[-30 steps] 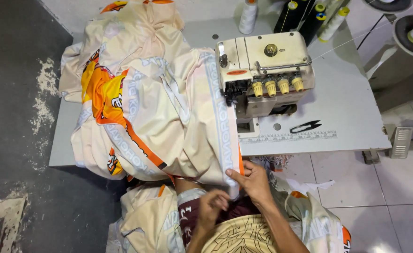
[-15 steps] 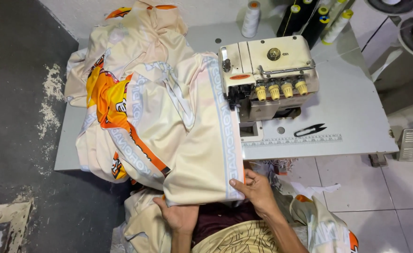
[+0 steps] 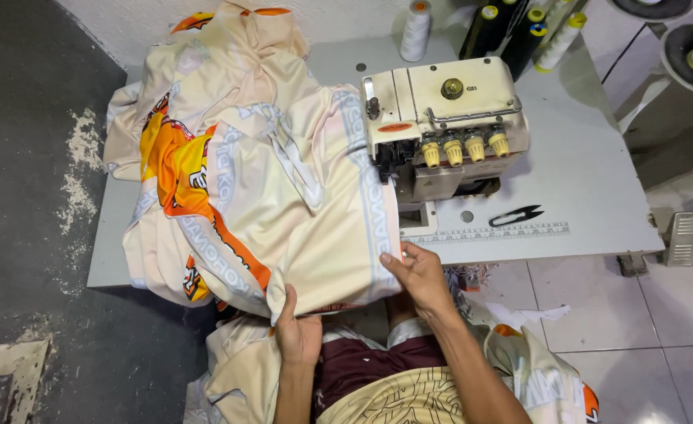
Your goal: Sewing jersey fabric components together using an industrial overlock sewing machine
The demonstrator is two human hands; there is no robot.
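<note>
Left hand [image 3: 298, 334] closed on the near edge of the cream and orange garment [image 3: 268, 196], thumb on top and fingers tucked under the fold, just off the front edge of the bench [image 3: 590, 180]. Right hand [image 3: 419, 275] pressed flat and open-fingered on the same near hem, fingertips at the pale printed band running along the cloth's right edge. Lay directly ahead of both hands, that garment, heaped on the bench and spilling leftward, long axis running away from the hands toward the far wall. Printed band stretched straight from the right hand up to the foot of the cream overlock machine [image 3: 441, 126], so right hand nearer the needle, left hand farther out to the side. Black thread snips [image 3: 515, 214] rested beyond and to the right of the right hand, thread cones [image 3: 416, 30] well beyond the machine.
</note>
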